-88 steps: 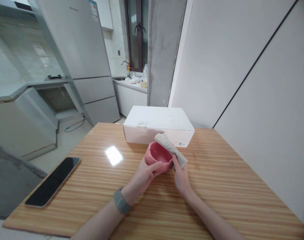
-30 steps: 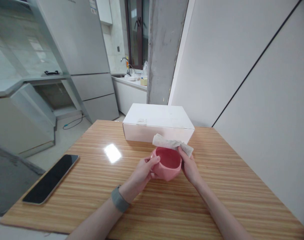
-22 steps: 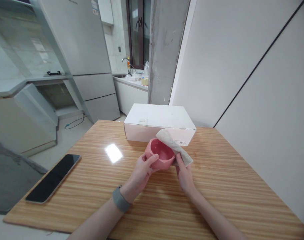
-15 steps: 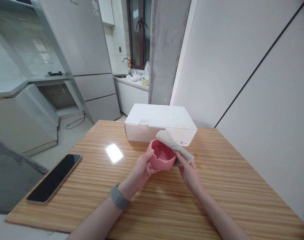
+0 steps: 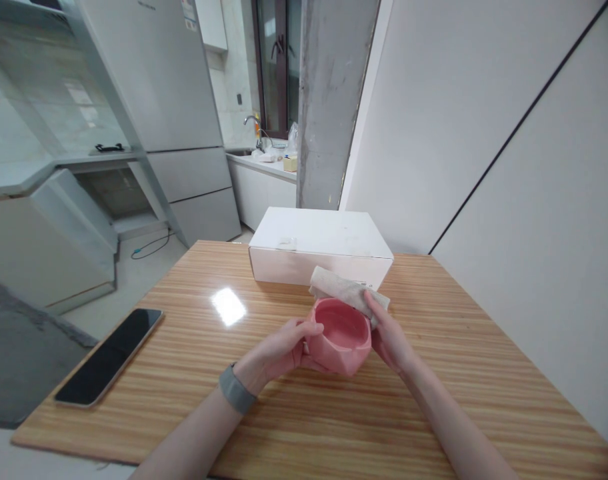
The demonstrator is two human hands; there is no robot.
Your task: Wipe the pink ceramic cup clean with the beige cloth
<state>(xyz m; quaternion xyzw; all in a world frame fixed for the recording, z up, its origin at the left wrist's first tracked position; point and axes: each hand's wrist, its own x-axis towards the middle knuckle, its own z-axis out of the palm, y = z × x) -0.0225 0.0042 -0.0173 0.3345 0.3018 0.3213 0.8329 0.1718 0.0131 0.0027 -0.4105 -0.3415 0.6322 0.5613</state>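
A faceted pink bowl (image 5: 340,340) is held just above the wooden table (image 5: 484,393), its opening facing up toward me. My left hand (image 5: 279,352) grips the bowl's left side, thumb on the rim; a grey band sits on that wrist. My right hand (image 5: 391,337) holds a folded beige cloth (image 5: 345,288) pressed against the bowl's far right rim, with the cloth's free end sticking out to the left over the rim.
A white cardboard box (image 5: 321,247) lies right behind the bowl at the table's far edge. A black phone (image 5: 109,355) lies face up near the table's left edge. A white wall runs along the right. Fridge and kitchen counter stand beyond.
The bowl has come toward me and turned its opening more upward. The cloth slid from the bowl's right side to its far rim, and my right hand moved with it.
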